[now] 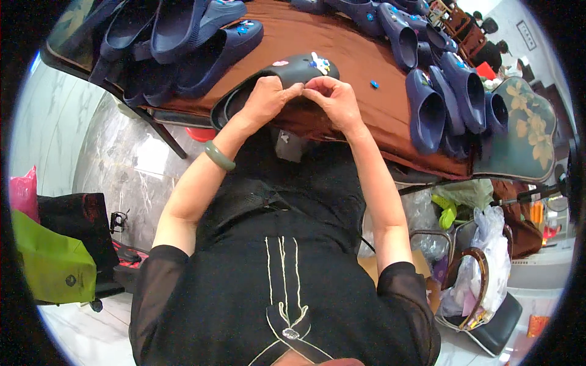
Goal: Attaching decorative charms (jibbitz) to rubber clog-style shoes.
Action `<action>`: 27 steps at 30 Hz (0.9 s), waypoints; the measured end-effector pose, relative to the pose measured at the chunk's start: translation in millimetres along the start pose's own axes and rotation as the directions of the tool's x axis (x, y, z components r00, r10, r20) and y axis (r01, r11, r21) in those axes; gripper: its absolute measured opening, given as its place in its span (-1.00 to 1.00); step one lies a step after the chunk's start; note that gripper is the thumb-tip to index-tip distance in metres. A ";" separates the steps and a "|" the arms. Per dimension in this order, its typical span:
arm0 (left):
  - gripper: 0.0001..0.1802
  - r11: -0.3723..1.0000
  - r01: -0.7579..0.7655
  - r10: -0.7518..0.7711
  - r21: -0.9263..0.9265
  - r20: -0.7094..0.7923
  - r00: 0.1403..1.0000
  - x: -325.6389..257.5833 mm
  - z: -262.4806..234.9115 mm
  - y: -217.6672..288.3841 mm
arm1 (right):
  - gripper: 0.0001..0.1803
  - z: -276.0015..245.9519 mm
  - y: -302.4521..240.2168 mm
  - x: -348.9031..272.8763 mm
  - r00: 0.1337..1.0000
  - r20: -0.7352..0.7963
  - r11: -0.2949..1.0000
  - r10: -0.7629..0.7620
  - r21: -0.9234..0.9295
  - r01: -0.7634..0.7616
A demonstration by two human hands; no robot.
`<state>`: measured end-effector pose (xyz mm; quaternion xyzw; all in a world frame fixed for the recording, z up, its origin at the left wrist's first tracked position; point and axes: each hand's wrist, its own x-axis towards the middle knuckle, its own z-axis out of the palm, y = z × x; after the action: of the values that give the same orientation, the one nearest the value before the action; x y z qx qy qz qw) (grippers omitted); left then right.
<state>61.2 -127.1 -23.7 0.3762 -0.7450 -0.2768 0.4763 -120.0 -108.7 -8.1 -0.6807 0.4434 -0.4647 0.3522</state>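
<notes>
A dark clog (pixel 295 75) lies at the near edge of a table under a brown cloth (pixel 305 30). On its upper sit a pink charm (pixel 280 63) and a larger white and blue charm (pixel 318 63). Both my hands are over the clog, fingertips pinched together close to each other. My left hand (pixel 266 101), with a green bangle (pixel 220 156) on its wrist, rests against the clog's upper. My right hand (pixel 336 101) pinches at the same spot. Whatever is between the fingertips is too small or hidden to name. A little blue piece (pixel 374 84) lies on the cloth to the right.
Navy clogs (pixel 210 67) with charms are piled on the left of the table, and more navy clogs (pixel 426 113) stand along the right. A chair with plastic bags (pixel 476 287) stands at lower right. Green and black bags (pixel 55 259) are at left. Distant people sit at upper right.
</notes>
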 end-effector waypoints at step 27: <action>-0.61 0.998 -0.062 0.061 0.006 0.043 0.997 -13.7 -8.9 20.6 | -0.75 -122.0 111.7 19.3 0.941 -0.320 0.525 -0.112 -0.823 -0.218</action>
<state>66.9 -104.7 -11.2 0.3490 -0.7674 -0.2672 0.4669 -262.9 -175.0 -62.5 -0.6621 0.6866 -0.2866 -0.0902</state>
